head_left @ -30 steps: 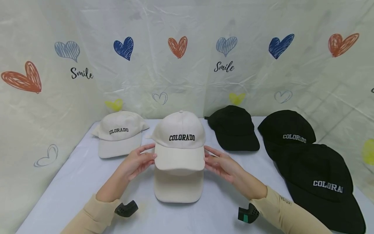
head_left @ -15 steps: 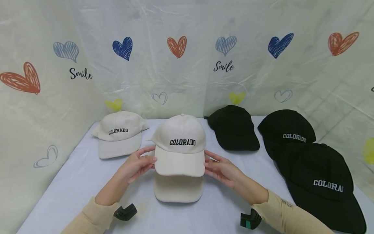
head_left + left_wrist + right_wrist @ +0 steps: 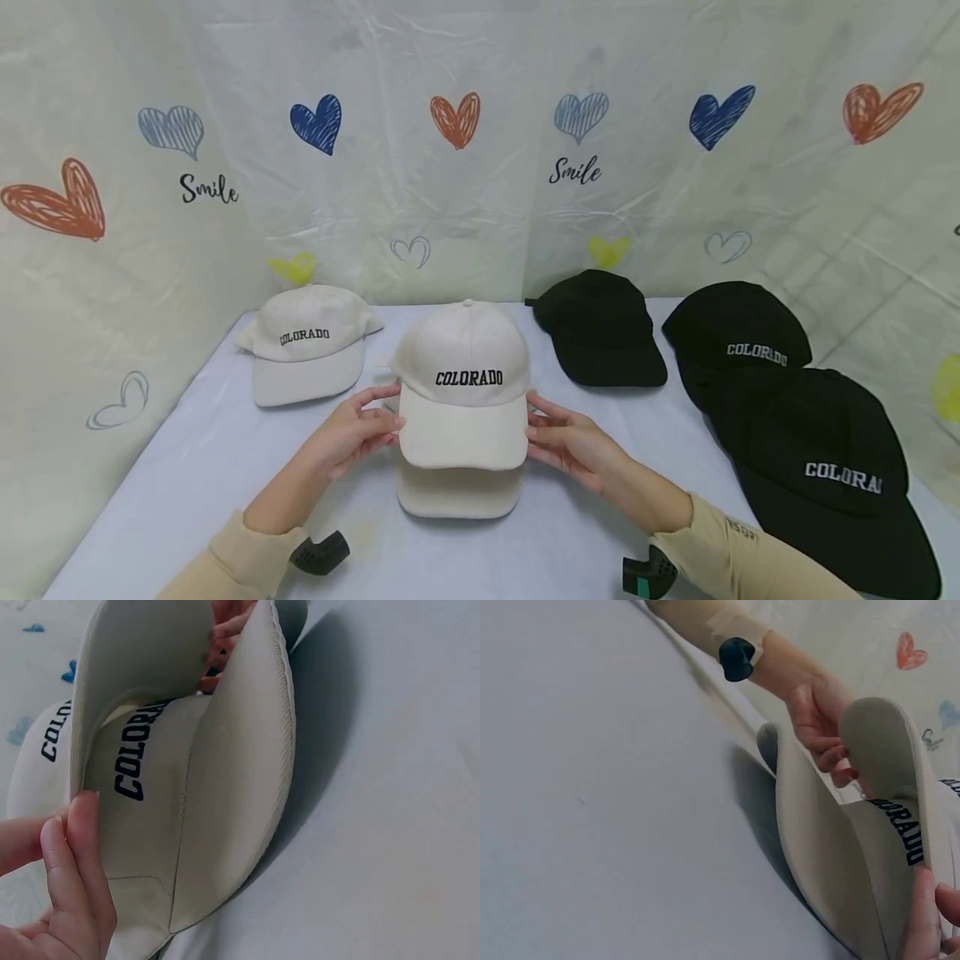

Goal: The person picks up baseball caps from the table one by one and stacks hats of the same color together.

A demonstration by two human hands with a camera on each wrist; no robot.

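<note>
A cream baseball cap (image 3: 462, 429) lettered COLORADO faces me in the middle, tilted over a second cream cap (image 3: 459, 493). My left hand (image 3: 356, 433) pinches the left edge of the upper cap's brim between thumb and fingers. On the opposite edge, my right hand (image 3: 576, 446) pinches the same brim. From the left wrist, the lower cap's COLORADO lettering (image 3: 135, 754) shows in the gap between the two brims. The right wrist view shows the lower brim (image 3: 810, 832) resting on the table, with the upper brim (image 3: 881, 746) raised over it.
Another cream COLORADO cap (image 3: 307, 350) sits at the back left of the white-covered table (image 3: 225, 467). A plain-fronted black cap (image 3: 603, 333) is at the back right. Two overlapping black COLORADO caps (image 3: 825, 450) lie along the right side. A heart-printed sheet (image 3: 480, 200) hangs behind.
Both hands have lowered the upper cream cap toward me, so its brim covers more of the lower cap's brim. The other caps stay where they were.
</note>
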